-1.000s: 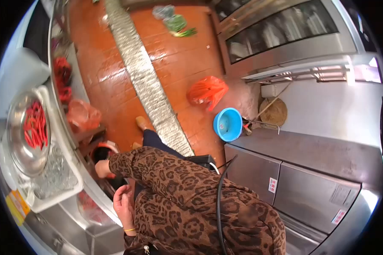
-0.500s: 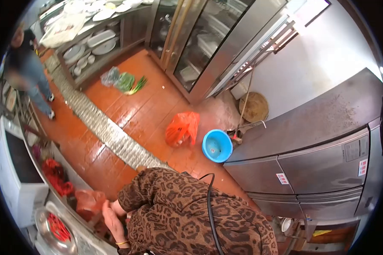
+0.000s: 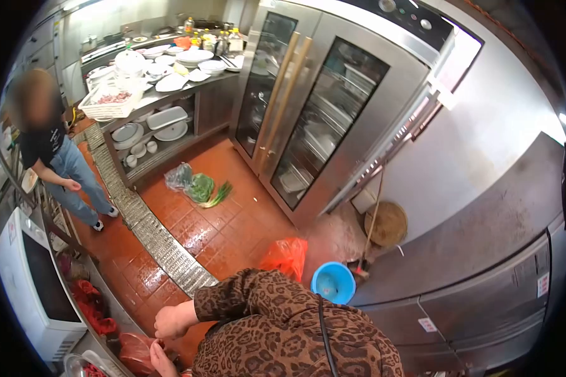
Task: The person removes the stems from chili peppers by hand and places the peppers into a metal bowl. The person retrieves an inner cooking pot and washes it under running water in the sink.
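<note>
My right hand is at the lower left, past the leopard-print sleeve. Its fingers are curled closed, and whatever they may hold is hidden. Just below it is my left hand, partly cut off by the frame's bottom edge. Its fingertips come together around a small dark-red bit that I cannot make out. Close beside the left hand is a translucent red plastic bag. A metal bowl with red strips, perhaps chillies, shows partly at the bottom left corner.
A blue bucket and a red bag stand on the tiled floor. Bagged greens lie beyond, near a metal drain grate. A person stands at left, above a microwave. Steel fridges flank the right.
The view has tilted up, so floor and counters sit lower and more of the back counter shows. My right hand has come into view above my left; the left's fingers have drawn together.
</note>
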The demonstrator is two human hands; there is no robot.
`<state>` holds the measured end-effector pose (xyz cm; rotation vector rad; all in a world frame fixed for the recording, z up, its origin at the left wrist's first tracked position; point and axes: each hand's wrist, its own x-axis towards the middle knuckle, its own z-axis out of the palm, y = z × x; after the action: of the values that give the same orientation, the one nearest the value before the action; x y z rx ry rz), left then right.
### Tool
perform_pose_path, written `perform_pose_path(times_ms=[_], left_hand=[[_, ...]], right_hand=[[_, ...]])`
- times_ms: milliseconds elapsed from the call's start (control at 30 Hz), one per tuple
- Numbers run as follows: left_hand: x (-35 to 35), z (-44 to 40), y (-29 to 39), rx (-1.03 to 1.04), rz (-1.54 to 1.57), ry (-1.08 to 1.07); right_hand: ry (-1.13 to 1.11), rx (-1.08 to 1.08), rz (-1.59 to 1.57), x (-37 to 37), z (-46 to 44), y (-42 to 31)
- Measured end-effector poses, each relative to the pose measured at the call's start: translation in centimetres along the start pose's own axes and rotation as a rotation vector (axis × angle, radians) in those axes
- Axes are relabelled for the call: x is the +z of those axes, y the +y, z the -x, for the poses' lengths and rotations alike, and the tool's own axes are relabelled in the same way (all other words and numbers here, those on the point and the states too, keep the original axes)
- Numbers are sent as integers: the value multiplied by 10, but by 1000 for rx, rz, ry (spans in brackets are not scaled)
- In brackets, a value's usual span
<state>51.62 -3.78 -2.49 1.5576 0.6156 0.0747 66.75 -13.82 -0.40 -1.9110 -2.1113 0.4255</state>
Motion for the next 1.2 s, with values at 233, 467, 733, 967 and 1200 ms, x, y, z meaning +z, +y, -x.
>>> perform_pose_path(times_ms=[233,467,733,967,1200], left_hand=[[21,31,25,-60,45,198],[28,50,45,-140,274,323],[11,90,64,-126,372,267],[-65,151,129,39,561,142],[-243,147,180,228,230,635]], right_hand=[[-186,55,-40,-36,33,42],[-392,14,-69,-64,23,36],[-406,-141,-102,-75,-14,31],[-423,-259,-114,-71,-55,25],[-471,-185,-141,-75,-87,36]])
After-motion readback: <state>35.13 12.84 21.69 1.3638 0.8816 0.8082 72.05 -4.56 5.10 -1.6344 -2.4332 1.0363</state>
